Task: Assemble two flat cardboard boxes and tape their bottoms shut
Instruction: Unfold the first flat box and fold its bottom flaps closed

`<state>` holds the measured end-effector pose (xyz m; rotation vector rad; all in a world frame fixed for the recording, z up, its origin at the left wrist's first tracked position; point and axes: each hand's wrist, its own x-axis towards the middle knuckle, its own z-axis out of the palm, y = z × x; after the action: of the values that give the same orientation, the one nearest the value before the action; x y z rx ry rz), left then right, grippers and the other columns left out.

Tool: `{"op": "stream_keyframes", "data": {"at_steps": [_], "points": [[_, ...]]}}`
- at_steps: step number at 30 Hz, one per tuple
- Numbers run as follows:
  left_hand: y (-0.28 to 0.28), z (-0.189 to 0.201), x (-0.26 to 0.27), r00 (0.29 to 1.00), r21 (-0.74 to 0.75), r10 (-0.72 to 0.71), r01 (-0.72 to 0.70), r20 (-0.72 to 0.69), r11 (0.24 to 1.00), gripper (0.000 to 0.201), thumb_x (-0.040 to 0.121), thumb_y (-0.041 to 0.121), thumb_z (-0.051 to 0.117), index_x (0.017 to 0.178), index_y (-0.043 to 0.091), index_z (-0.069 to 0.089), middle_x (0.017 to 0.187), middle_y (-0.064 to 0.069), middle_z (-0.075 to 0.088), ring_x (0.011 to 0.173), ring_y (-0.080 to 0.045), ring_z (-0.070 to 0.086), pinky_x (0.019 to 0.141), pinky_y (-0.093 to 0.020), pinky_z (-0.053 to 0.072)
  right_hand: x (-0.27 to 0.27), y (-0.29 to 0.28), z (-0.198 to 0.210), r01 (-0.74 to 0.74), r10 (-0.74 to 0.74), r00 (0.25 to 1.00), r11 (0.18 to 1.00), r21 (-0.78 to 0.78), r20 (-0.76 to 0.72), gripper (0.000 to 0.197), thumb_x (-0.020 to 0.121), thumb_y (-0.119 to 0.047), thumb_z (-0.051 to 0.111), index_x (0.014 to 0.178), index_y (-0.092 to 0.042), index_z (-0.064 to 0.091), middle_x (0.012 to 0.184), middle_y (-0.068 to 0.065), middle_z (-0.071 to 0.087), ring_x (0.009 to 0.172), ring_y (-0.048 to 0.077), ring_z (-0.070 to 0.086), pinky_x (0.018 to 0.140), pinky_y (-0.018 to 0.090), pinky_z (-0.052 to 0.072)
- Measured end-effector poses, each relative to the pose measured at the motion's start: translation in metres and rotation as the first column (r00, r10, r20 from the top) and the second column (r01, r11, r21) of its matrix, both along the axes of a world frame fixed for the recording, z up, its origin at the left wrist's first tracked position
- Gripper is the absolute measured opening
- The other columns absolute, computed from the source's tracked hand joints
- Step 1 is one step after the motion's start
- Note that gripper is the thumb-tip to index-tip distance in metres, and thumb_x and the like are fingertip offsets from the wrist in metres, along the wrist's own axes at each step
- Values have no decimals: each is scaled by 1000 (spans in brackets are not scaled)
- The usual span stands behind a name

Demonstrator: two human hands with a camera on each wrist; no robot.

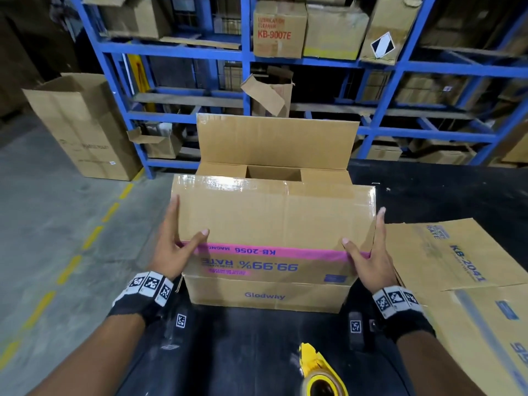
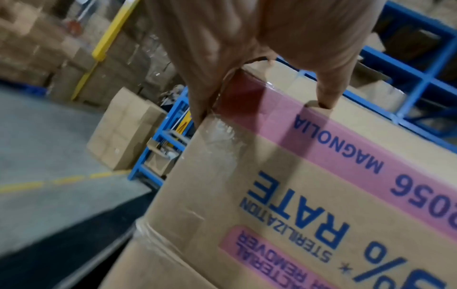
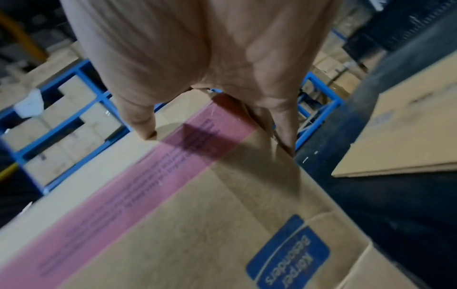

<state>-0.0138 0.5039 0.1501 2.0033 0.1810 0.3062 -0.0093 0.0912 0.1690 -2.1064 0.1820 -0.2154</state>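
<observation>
1. Gripping the pink-striped box (image 1: 271, 224) at its two near corners: left hand (image 1: 171, 250) with straight fingers flat on the left side and thumb on the near face; right hand (image 1: 368, 252) mirrors it on the right side.
2. Box: brown corrugated cardboard, rectangular, upside down on the black table (image 1: 257, 338); glossy clear tape along its upper face.
3. Second box (image 1: 274, 155) stands just behind, far flap upright, interior brown card.
4. Two flat cartons (image 1: 445, 252) lie to the right.
5. One yellow tape dispenser (image 1: 320, 372) sits at the near edge.
</observation>
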Motion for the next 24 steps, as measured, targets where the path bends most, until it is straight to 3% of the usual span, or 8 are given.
{"op": "stream_keyframes", "data": {"at_steps": [2,5,8,10,13,18,22,24], "points": [[1,2,4,999,84,-23,26,-37,996,92,89,47,74,158,56,15,153,25,38,127,-24,58,90,-23,55,4,-2,1,-26,29,999,995,-99,21,103,93,-38,67,152,-54,-16,167,-14,11,148,31,31,114,50,32],[10,6,7,987,299,54,-7,-149,954,88,80,75,68,155,58,26,151,3,52,134,-29,54,109,-46,47,9,-1,5,-26,15,999,972,-233,-49,94,93,-47,62,150,-61,-11,161,1,32,135,37,46,101,49,41],[6,9,6,969,332,111,-32,-221,943,99,66,90,55,154,52,34,148,-7,49,136,-32,50,111,-47,42,16,-2,1,-36,-2,990,961,-274,-138,68,92,-60,54,150,-61,20,155,3,39,137,30,44,101,44,39],[1,12,1,964,343,123,-37,-235,939,100,64,91,55,153,50,37,143,-10,48,134,-33,51,110,-47,43,20,-7,1,-30,-9,989,964,-264,-145,65,88,-68,55,148,-58,31,150,2,43,136,27,44,103,42,38],[1,11,-10,956,413,121,0,-266,911,91,71,88,60,151,53,35,137,-11,47,131,-36,53,105,-49,47,22,-15,1,-31,-18,989,945,-325,-146,71,83,-76,55,148,-57,33,146,4,47,134,28,47,105,43,39],[-5,14,-9,944,478,124,40,-306,877,86,68,94,52,142,55,29,134,-17,47,121,-44,57,97,-54,50,17,-15,-2,-62,-11,983,917,-394,-183,70,86,-71,53,149,-52,29,144,6,43,120,29,55,83,36,34],[-6,20,2,951,520,50,122,-305,846,97,75,94,49,157,55,14,153,-14,51,129,-43,58,106,-53,47,27,-19,6,-109,17,975,905,-411,-223,78,82,-73,58,149,-54,23,139,8,46,118,32,56,88,40,41],[-3,18,3,952,540,55,122,-300,832,101,73,98,43,158,55,10,151,-16,55,130,-43,58,106,-53,48,37,-22,16,-140,39,970,895,-424,-238,90,77,-73,64,151,-50,18,139,8,46,123,32,54,94,43,44]]}}
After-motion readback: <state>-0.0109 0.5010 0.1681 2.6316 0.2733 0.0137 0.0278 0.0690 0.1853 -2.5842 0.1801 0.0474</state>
